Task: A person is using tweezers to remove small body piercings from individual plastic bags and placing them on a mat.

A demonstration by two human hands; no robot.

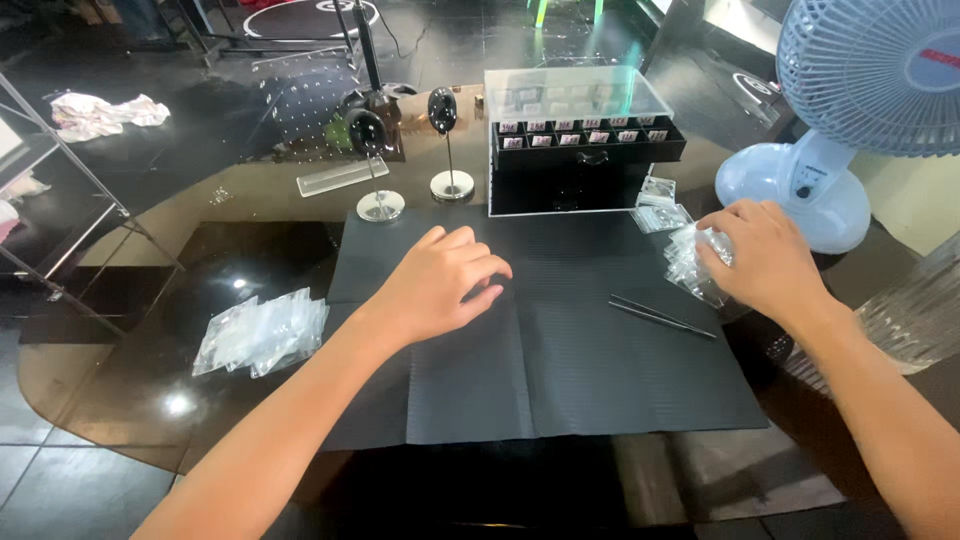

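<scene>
Fingers of the right hand (765,255) curl down over a heap of small clear plastic bags (697,262) at the right edge of the black ribbed rectangular mat (560,370), the fingertips pressed into the crinkled film; whether any one bag is actually pinched cannot be told. Over the middle of the mat the left hand (445,285) rests palm down with its fingers loosely bent and nothing visible between them.

Between the two hands, a pair of slim dark metal tweezers (662,315) lies flat on the mat, slanting, near the right hand but apart from it. Behind the mat stands a black drawer box with a clear acrylic lid (580,150), and a few more flat clear packets (660,212) lie just beside its right corner. Left of the box stand two black oval display heads on thin chrome stems with round bases (380,170). A second pile of clear plastic bags (262,332) sits on the dark glossy table (120,400), well left of the mat. A pale blue desk fan (850,110) stands at the far right.
</scene>
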